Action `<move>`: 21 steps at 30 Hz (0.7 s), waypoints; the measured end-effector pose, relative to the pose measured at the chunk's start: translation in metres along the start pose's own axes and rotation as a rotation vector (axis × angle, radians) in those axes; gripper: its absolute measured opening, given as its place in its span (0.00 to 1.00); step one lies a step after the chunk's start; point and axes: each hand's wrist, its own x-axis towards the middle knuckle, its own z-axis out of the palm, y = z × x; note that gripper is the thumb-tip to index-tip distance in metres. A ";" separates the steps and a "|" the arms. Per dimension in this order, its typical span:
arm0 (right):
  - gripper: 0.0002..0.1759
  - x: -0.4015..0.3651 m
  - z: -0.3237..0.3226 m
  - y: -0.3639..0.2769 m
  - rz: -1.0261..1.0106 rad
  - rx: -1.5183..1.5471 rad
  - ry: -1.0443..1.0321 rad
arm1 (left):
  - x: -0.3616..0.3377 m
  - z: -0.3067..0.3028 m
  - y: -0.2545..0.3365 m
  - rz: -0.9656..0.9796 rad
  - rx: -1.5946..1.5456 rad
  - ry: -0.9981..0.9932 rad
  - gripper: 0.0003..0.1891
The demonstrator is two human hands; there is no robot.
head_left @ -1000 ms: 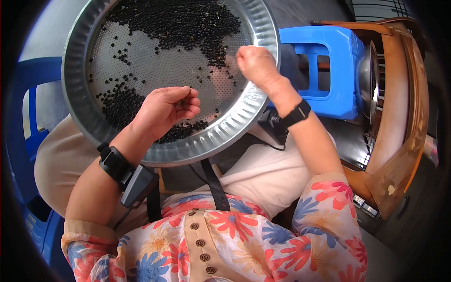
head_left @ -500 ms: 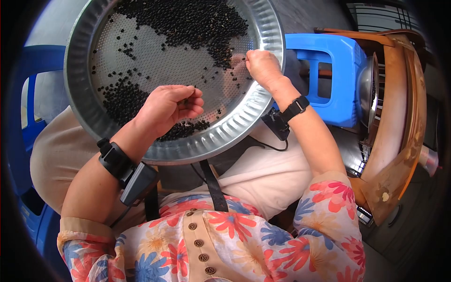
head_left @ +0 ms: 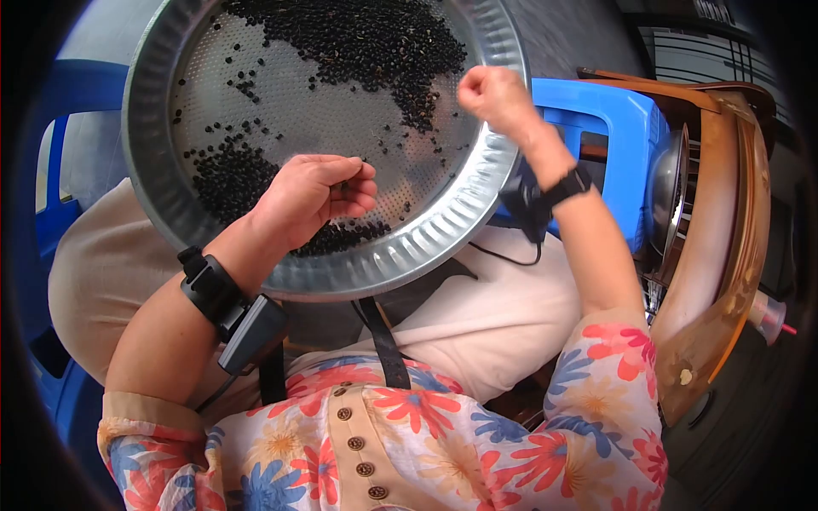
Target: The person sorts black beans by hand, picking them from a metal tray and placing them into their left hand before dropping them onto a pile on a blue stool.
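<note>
A large round metal tray (head_left: 158, 183) with a perforated bottom and fluted wall is over my lap. Small round black beans lie in it: a broad pile (head_left: 366, 43) at the far side and a smaller heap (head_left: 234, 179) at the near left. My left hand (head_left: 315, 196) hangs over the near part, fingers curled, with what look like a few black beans between thumb and fingers. Over the tray's right rim, my right hand (head_left: 498, 98) is closed, thumb and forefinger pressed together. Its fingers hide whatever it may hold.
Right of the tray stands a blue plastic stool (head_left: 626, 128), with a metal bowl (head_left: 669, 192) at its far edge. Beyond is a wooden chair (head_left: 720, 221). Another blue plastic seat (head_left: 85, 85) is at the left. Black devices are strapped to both wrists.
My right hand has lifted slightly and moved right, away from the beans, still closed. My left hand stays nearly in place. The camera view has shifted a little.
</note>
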 end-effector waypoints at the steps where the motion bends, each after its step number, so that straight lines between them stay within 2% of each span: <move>1: 0.07 -0.011 0.000 -0.028 -0.015 0.158 -0.053 | 0.000 0.000 0.001 0.000 -0.006 0.006 0.11; 2: 0.07 -0.024 0.011 -0.049 -0.113 0.279 -0.067 | 0.001 0.000 0.000 -0.001 -0.008 0.006 0.11; 5: 0.07 -0.060 0.035 -0.113 -0.388 0.226 -0.077 | 0.003 0.001 -0.003 -0.008 -0.074 0.052 0.12; 6: 0.07 -0.061 0.038 -0.117 -0.387 0.229 -0.072 | 0.001 0.005 -0.003 0.015 -0.114 0.052 0.13; 8: 0.04 -0.062 0.044 -0.121 -0.531 0.073 -0.045 | 0.001 0.003 -0.004 0.035 -0.154 0.056 0.13; 9: 0.04 -0.061 0.042 -0.119 -0.531 0.073 -0.047 | 0.004 -0.004 -0.005 0.025 -0.117 0.026 0.13; 11: 0.07 -0.049 0.025 -0.100 -0.356 0.050 -0.043 | 0.005 -0.005 -0.007 0.019 -0.088 -0.012 0.12; 13: 0.08 -0.025 0.015 -0.054 -0.351 0.013 0.112 | 0.003 -0.003 -0.004 -0.030 -0.029 0.019 0.13; 17: 0.10 0.010 -0.004 0.017 -0.065 -0.483 0.101 | 0.000 0.001 -0.004 -0.012 -0.004 -0.006 0.12; 21: 0.07 0.026 0.003 0.032 -0.066 -0.599 0.066 | 0.000 -0.001 -0.003 -0.011 -0.013 -0.004 0.11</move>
